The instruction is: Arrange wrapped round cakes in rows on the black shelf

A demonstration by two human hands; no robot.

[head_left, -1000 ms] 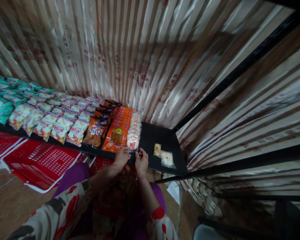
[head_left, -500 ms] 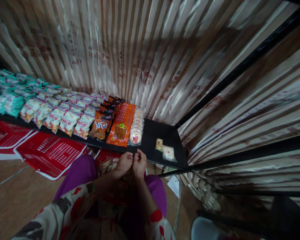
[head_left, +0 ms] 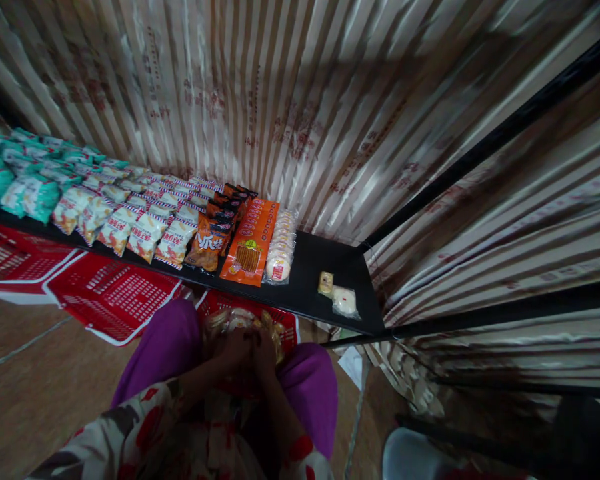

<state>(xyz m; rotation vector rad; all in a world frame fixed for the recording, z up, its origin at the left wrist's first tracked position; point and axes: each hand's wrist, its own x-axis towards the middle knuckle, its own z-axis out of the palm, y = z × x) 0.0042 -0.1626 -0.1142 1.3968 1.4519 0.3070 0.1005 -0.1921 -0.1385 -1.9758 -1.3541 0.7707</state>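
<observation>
The wrapped round cakes (head_left: 223,321) lie heaped in a red basket (head_left: 289,325). It sits low between the person's knees, just below the front edge of the shelf (head_left: 307,293). Both hands are down in that heap. The left hand (head_left: 236,347) and the right hand (head_left: 266,348) are pressed close together over the packets. It is dim down there and the picture is smeared, so I cannot tell whether either grip has closed on a packet or only rests on top.

From where I stand, the wrappers look thin and slippery and the cakes inside look easy to crack. It seems wisest to take one packet at a time by its sealed rim. The other hand can steady the basket so it does not tip off the lap.

On the shelf, a row of the same round cakes (head_left: 280,257) runs from the front edge back toward the curtain (head_left: 280,100), touching a long orange packet (head_left: 250,243) on its left. Any packet put there would do best laid flat, label up, in line with that row. Near the right front corner lie a small yellow packet (head_left: 325,283) and a pale round one (head_left: 345,301), well apart from the row. More red baskets (head_left: 115,300) lie on the floor under the shelf's left end.
</observation>
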